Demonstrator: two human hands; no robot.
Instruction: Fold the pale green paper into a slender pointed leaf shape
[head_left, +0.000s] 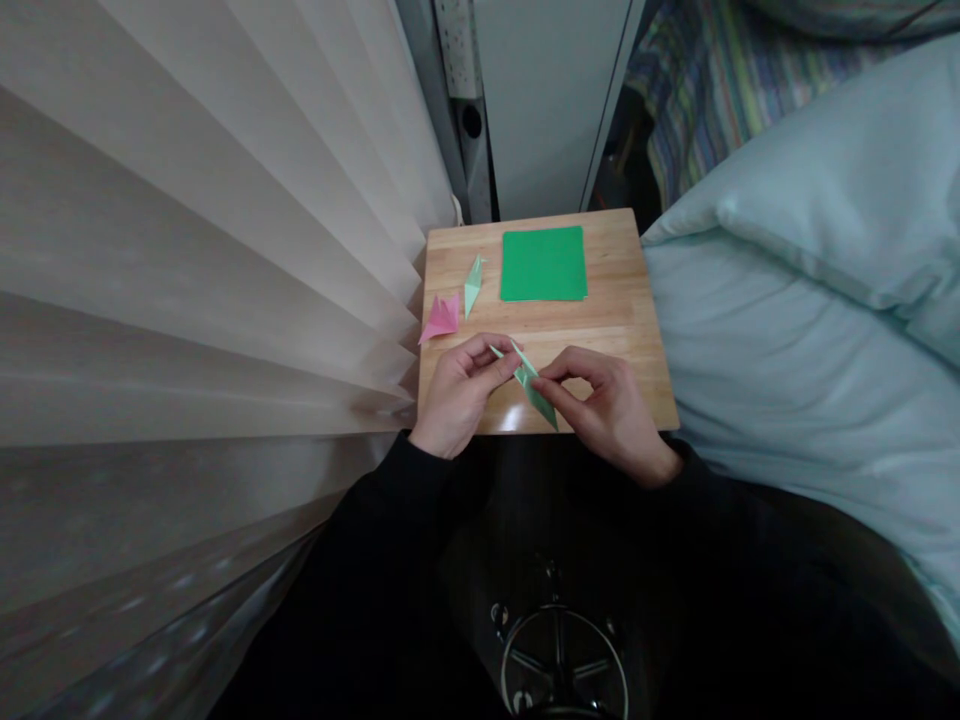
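Between my two hands is a light green piece of folded origami paper [541,402], narrow and pointed, held slantwise just above the near edge of a small wooden table [615,320]. My left hand [469,385] pinches its upper left part between thumb and fingers. On the other side, my right hand [604,405] grips the middle of the paper with thumb and forefinger. Past my left hand lie a pink origami piece [442,317] and a light green origami piece [472,286]. A stack of green paper [544,264] rests at the table's far side.
A pleated curtain [225,250] hangs along the table's left edge. Pale blue bedding [795,290] borders the right. Behind the table stands a grey cabinet [551,100]. Below, a round metal base with spokes [559,650] shows on the dark floor.
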